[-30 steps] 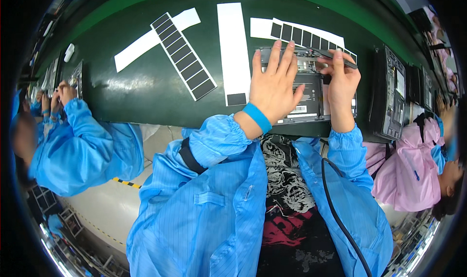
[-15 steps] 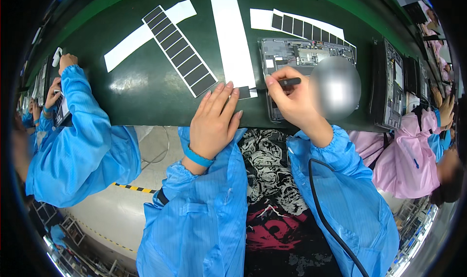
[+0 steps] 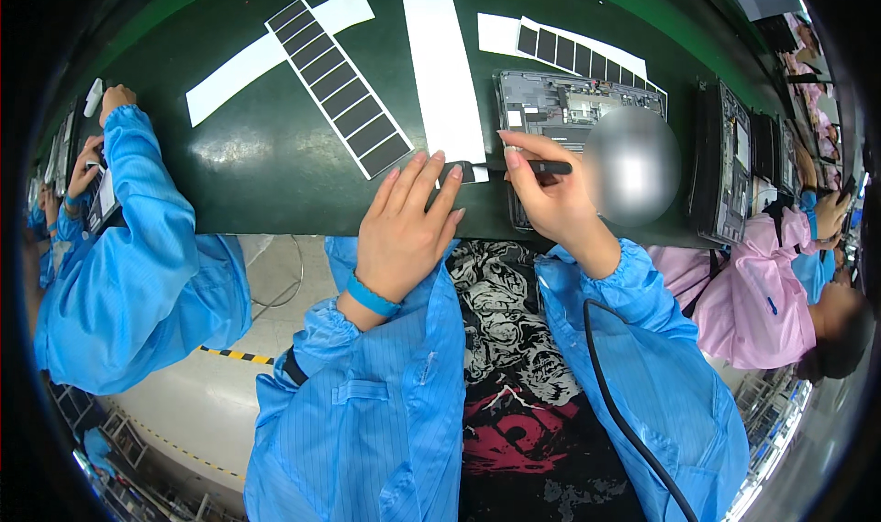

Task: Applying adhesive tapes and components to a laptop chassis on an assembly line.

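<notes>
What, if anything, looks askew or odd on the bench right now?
No spill or damage stands out. The left sheet of black rectangles lies slantwise across a white strip, so it looks askew. Oddest is a round grey blur covering part of the open laptop base, hiding what lies there.

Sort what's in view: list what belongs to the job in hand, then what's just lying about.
In use, by the look of it:
dark tool, in the right hand
white strip with dark patch, at the left hand
open laptop, partly behind the right hand

Apparently just lying about:
patched strip at left
crossed white strip beneath it
second opened laptop at right
</notes>
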Tool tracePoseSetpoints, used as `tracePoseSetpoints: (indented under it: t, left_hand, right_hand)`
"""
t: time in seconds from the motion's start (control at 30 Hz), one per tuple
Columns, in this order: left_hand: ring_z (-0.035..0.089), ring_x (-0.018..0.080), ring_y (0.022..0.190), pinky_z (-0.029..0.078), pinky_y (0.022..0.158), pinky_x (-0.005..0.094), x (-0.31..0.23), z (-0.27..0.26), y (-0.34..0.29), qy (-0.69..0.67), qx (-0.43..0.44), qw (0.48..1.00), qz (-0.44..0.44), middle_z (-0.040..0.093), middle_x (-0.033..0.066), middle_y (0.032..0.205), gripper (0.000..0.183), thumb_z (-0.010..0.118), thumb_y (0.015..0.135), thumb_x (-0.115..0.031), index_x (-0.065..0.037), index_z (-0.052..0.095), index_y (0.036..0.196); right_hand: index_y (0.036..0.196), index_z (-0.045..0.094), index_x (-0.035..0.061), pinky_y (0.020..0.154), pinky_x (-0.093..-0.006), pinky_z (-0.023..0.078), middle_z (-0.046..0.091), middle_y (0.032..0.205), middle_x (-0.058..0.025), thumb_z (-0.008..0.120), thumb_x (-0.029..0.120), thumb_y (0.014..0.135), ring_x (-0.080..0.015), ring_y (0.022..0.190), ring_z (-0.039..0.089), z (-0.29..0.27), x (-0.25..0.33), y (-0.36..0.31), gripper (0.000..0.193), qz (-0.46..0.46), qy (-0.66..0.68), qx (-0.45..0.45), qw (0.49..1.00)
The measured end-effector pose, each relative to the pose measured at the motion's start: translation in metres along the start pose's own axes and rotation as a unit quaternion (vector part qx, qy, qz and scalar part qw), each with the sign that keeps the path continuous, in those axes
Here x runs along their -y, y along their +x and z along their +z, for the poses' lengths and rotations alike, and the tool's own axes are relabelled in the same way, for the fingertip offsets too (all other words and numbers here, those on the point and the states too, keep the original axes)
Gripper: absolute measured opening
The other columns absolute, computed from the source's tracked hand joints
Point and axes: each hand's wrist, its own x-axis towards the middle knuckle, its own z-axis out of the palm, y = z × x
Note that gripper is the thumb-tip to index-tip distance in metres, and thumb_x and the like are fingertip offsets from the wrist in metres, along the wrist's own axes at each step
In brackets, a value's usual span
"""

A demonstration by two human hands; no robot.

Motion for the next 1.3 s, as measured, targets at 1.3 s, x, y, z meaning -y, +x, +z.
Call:
tracePoseSetpoints:
  t: [1.3]
  left_hand:
    - [0.042, 0.0347, 0.124, 0.032, 0.100, 0.0493, -0.151, 0.068, 0.164, -0.121, 0.099, 0.975, 0.158, 0.049, 0.0075, 0.140, 0.042, 0.066, 0.083, -0.025, -0.007, 0.061, 0.121]
  right_hand:
    - [0.104, 0.050, -0.0053, 0.041, -0.0208, 0.027, 0.051, 0.059, -0.0015, 0.065, 0.012, 0.092, -0.0052, 0.043, 0.037, -0.193, -0.114, 0.040, 0.026, 0.102, 0.288, -0.202, 0.931]
